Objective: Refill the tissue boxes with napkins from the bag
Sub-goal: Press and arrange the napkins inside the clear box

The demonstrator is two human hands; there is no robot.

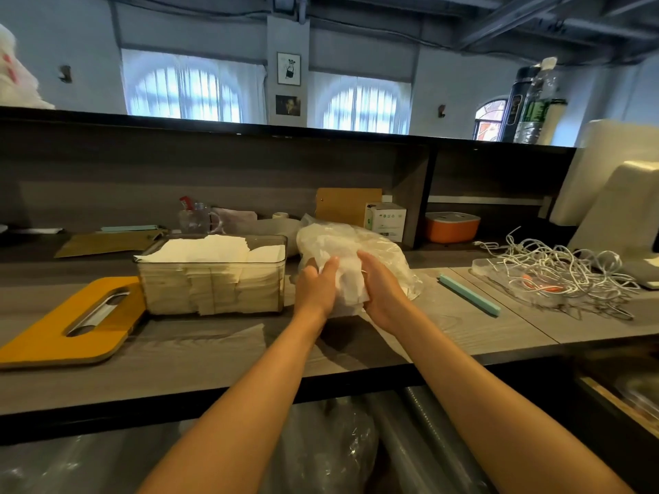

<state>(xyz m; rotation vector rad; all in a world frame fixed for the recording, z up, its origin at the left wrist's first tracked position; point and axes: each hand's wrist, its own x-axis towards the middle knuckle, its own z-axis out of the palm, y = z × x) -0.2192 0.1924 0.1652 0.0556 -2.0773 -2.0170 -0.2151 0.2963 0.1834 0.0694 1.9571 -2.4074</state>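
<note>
**Overfull box, loose napkins: spill risk at the transfer**

Mostly the risk is the tissue box (211, 276): clear, lid off, already heaped above its rim with napkins, sheets jutting out at the front. Judged from that, pushing more in could tip the stack over the wall onto the tabletop (463, 326), or stop the orange lid (67, 324), which lies just left of the box, from seating.

Next, the plastic bag (360, 247) sits right of the box, crumpled and thin. Both hands are at its mouth: left hand (315, 285) curled on a wad of white napkins (347, 287), right hand (381, 290) gripping the same wad from the other side. Film could drag along with the wad, or loose sheets could shed and slide off the near edge.

Smaller hazard: the white cable tangle (556, 269) and teal stick (469, 295) on the right could snag a swinging bag.

Surface: long grey wood-grain tabletop with a dark raised shelf behind, clutter along its back. Room: pale walls, arched curtained windows, two framed pictures, exposed dark ceiling beams.
</note>
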